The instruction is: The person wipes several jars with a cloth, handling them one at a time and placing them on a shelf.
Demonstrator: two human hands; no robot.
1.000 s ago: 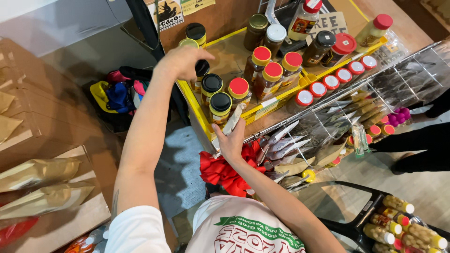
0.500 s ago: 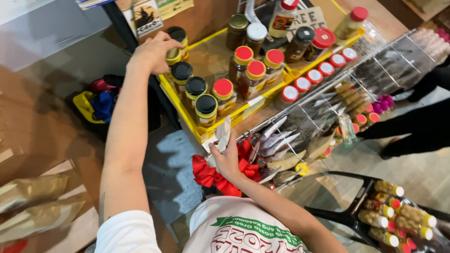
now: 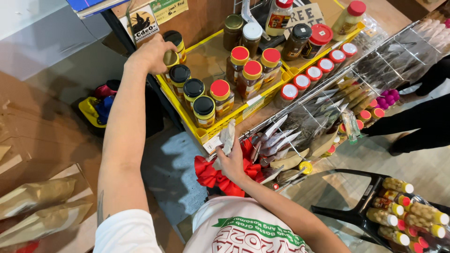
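On yellow shelf (image 3: 220,125), left hand (image 3: 152,52) grips jar (image 3: 171,59).

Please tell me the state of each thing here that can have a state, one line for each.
left hand: closed around a jar
gripped jar: upright on the tray, held at the top
right hand: closed on a cloth
cloth: crumpled, lifted above the tray's front edge
black-lidded jars: upright, lidded
red-lidded jars: upright, lidded
yellow tray: loaded with jars

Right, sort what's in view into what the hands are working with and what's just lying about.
In hand:
- left hand on a yellow jar
- right hand holding a crumpled cloth
- yellow tray

Lying about:
- red bow
- brown paper bags
- black rack of bottles
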